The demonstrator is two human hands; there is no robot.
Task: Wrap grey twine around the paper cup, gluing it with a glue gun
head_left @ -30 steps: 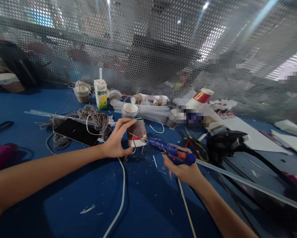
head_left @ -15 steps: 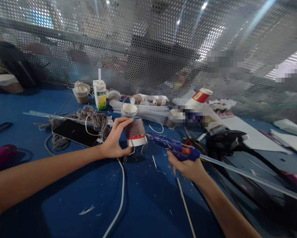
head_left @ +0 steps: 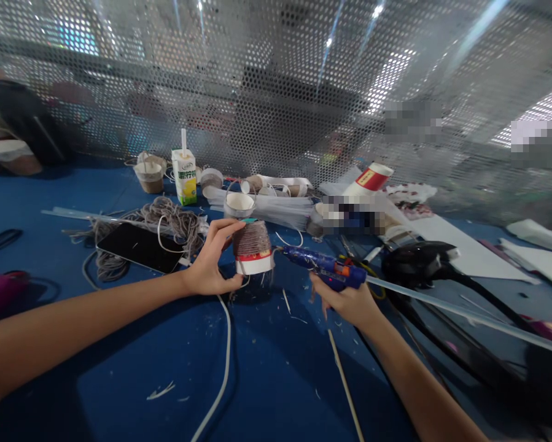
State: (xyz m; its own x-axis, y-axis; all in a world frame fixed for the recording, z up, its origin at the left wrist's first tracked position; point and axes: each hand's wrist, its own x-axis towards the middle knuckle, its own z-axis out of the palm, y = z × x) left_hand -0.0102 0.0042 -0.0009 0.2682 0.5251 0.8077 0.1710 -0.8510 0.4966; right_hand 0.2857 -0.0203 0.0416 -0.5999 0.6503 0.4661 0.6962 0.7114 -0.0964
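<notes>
My left hand grips a paper cup held upside down, thumb at its rim and fingers at its base. Brown-grey twine is wound round most of the cup; a red band and white rim show below. In my right hand is a blue hot glue gun, its nozzle against or just beside the cup's right side near the red band. A long clear glue stick sticks out of the gun's back. Whether the nozzle touches the twine I cannot tell.
Left of the cup lie a black phone and a heap of twine. Behind stand a drink carton, a small basket-like cup and clear glue sticks. A white cable crosses the blue table; a black object lies right.
My right hand and the glue gun have shifted slightly left, bringing the nozzle closer to the cup. My left hand keeps its hold on the cup, almost unmoved.
</notes>
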